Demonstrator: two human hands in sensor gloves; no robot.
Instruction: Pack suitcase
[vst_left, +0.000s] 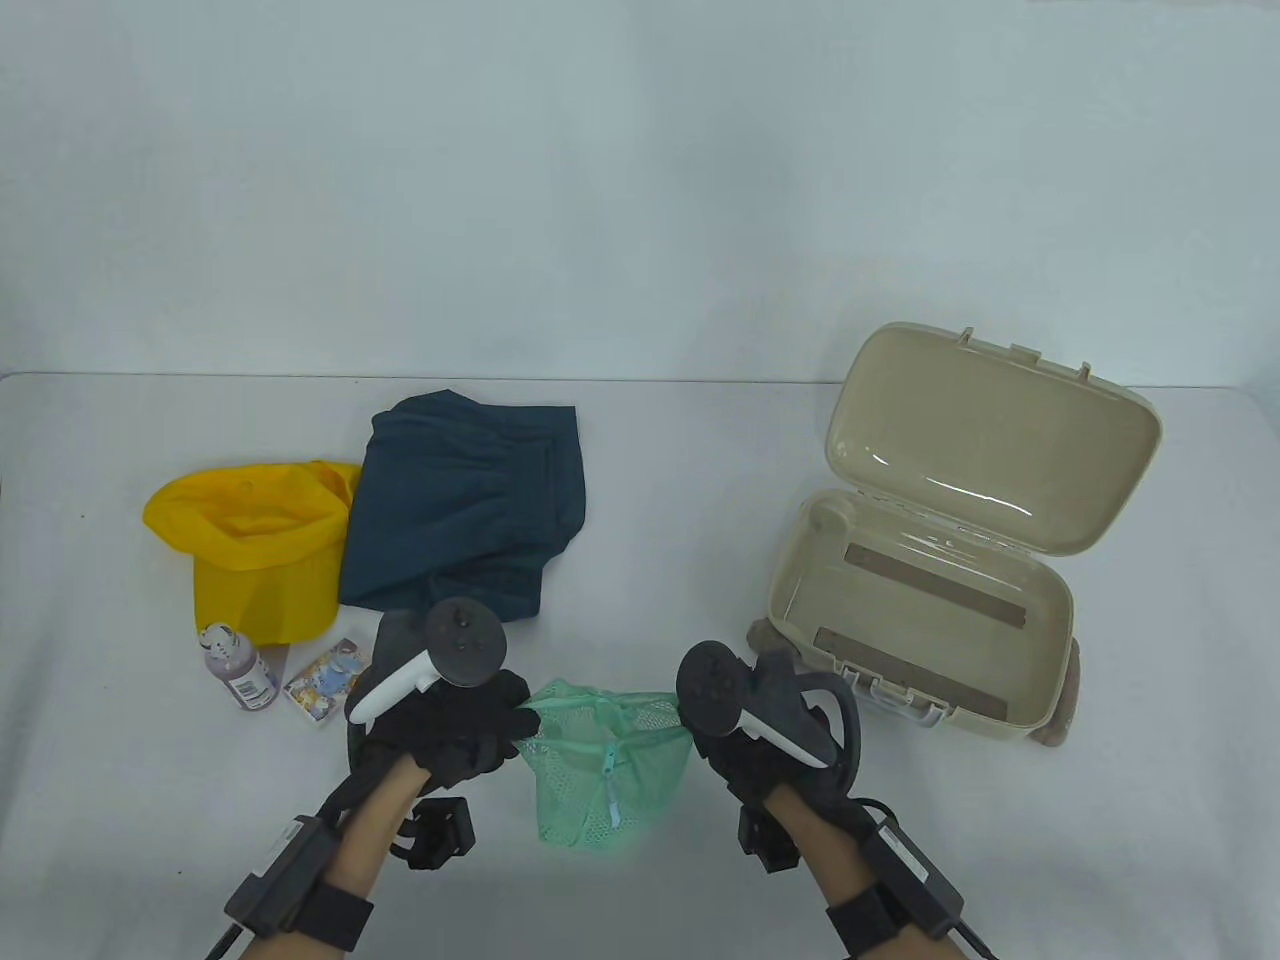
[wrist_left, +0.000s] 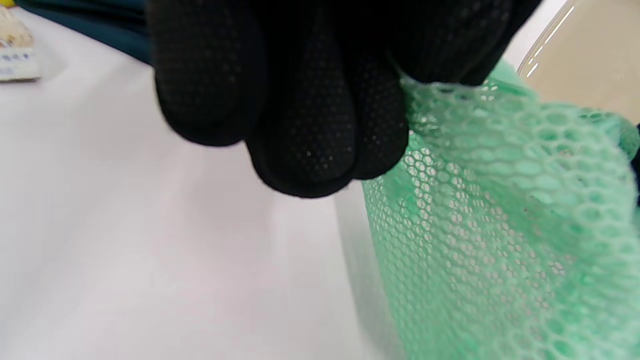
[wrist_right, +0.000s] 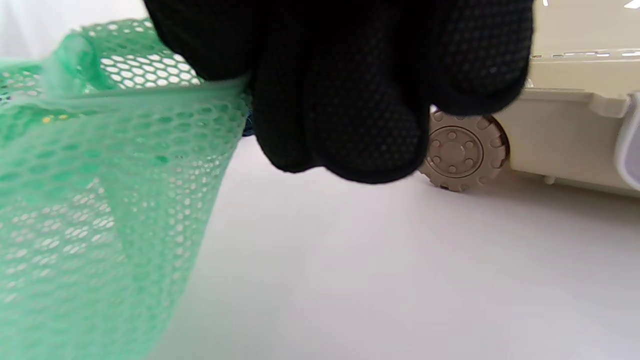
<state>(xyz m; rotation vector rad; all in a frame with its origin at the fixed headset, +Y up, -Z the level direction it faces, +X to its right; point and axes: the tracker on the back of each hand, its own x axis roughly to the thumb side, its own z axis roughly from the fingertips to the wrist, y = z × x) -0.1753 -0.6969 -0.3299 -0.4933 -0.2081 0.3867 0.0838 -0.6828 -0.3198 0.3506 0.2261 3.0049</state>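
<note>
Nearest the person, the green mesh bag (vst_left: 603, 770) hung between the two gloved hands, its mouth held open and its zipped lower part drooping toward the white table (vst_left: 640, 500). The left hand (vst_left: 455, 720) had its fingers (wrist_left: 300, 125) curled, pinching the bag's left rim; in the left wrist view the mesh (wrist_left: 500, 225) ran straight up into the closed fingertips. The right hand (vst_left: 765, 725) gripped the opposite rim the same way, its fingers (wrist_right: 350, 100) bunched tight over the netting (wrist_right: 100, 175) (the thumb itself could not be made out in either wrist view). Whether the bag's bottom touched the table was not clear.

Left of the mesh bag and a little farther from the person lay a small printed packet (vst_left: 325, 682), and just beyond that to the left a small bottle (vst_left: 238, 668) with a white cap and purplish contents, tipped on its side. Farther back on that side sat a yellow cap (vst_left: 255, 545), and overlapping its right edge a folded dark blue garment (vst_left: 465, 500), which lay directly behind the left hand.

Right of the mesh bag and farther back stood the beige suitcase (vst_left: 940, 560), its lid (vst_left: 1000, 440) raised and leaning away, the lower shell showing two brown strips inside. The right wrist view caught one of its ridged wheels (wrist_right: 462, 152) resting on the table just behind the right hand's fingers, with the shell's side wall beside it.
</note>
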